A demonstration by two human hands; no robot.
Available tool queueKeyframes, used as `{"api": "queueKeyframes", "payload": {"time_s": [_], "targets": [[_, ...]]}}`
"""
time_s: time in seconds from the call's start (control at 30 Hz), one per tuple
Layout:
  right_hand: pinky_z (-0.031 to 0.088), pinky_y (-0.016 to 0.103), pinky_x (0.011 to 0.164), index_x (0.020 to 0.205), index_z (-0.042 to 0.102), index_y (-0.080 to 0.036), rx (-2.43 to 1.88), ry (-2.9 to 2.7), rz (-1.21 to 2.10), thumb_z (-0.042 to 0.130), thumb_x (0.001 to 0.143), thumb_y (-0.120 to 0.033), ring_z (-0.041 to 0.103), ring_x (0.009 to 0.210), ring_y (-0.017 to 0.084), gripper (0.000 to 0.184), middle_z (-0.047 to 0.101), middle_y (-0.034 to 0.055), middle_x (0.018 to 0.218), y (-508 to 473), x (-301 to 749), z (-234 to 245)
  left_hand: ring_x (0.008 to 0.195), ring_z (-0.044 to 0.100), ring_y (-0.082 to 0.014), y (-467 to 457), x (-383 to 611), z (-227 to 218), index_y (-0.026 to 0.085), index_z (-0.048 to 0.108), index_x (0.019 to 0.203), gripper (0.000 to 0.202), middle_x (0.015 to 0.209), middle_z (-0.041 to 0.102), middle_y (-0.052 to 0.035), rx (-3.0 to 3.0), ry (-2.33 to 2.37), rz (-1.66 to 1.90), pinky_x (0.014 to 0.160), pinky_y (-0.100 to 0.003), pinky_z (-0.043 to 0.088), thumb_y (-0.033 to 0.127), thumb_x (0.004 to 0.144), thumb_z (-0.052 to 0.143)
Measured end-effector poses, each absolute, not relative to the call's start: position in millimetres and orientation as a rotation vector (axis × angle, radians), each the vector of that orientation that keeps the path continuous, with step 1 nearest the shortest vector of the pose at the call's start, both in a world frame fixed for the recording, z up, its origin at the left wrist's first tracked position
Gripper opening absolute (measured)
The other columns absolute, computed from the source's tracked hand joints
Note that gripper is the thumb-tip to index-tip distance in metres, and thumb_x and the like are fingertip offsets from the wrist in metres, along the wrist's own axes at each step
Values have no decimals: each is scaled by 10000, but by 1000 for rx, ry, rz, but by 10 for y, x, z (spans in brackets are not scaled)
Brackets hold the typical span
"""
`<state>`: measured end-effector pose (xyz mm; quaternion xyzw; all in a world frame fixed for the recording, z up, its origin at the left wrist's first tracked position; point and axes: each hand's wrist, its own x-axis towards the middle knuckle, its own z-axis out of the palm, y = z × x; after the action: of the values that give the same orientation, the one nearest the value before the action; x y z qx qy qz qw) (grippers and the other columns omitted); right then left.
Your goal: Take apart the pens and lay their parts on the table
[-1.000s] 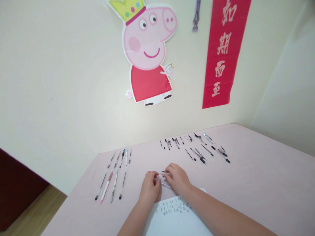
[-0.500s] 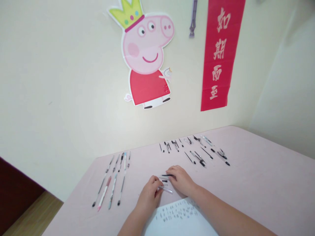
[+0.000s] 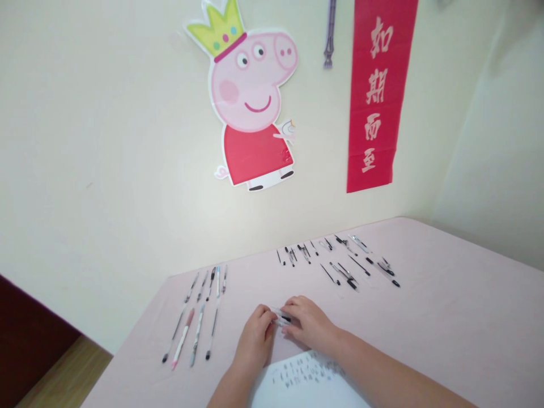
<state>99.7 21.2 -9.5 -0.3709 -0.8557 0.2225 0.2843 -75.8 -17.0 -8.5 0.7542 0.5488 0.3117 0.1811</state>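
Close together over the near middle of the table are my two hands, with small pen parts, clear and black, between them. The fingertips of my left hand are closed at the left end of a clear pen barrel. My right hand curls over the right side of these parts, its fingers bent and touching them. The fingers partly cover the pieces, so I cannot tell exactly which lie on the table. A sheet of paper with handwriting lies just in front of my wrists.
Whole pens lie in two rows on the left, among them a pink and white pen and a pale blue pen. Groups of pen parts are spread over the back right. A wall rises behind the pink table.
My hands have come closer together around the pen parts. The right hand has lowered, and the black stick at its fingertips no longer shows. The view has shifted slightly.
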Motion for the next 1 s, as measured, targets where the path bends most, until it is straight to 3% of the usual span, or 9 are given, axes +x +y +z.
{"api": "queueKeyframes", "payload": {"time_s": [0.37, 0.67, 1.0], "targets": [[388, 304, 848, 1109, 599, -253, -968, -2453, 473, 628, 752, -294, 500, 975, 199, 360, 548, 61, 1097, 171, 973, -61, 805, 533, -173, -130, -774, -132, 190, 554, 806, 169, 848, 547, -51, 2092, 1602, 982, 740, -309, 432, 160, 813, 387], [392, 317, 821, 1142, 576, -259, -975, -2513, 377, 591, 779, -297, 498, 941, 205, 366, 552, 69, 1062, 133, 953, -14, 740, 538, -173, -91, -883, -241, 195, 520, 805, 157, 777, 562, -30, 1948, 1764, 1106, 694, -312, 434, 262, 832, 380], [288, 382, 1012, 1183, 565, -274, -767, -2507, 408, 582, 771, -271, 404, 1176, 227, 413, 484, 68, 1283, 164, 1033, -45, 705, 530, -166, -75, -926, -261, 197, 526, 760, 180, 724, 560, -10, 1871, 1764, 1057, 665, -291, 413, 292, 826, 388]]}}
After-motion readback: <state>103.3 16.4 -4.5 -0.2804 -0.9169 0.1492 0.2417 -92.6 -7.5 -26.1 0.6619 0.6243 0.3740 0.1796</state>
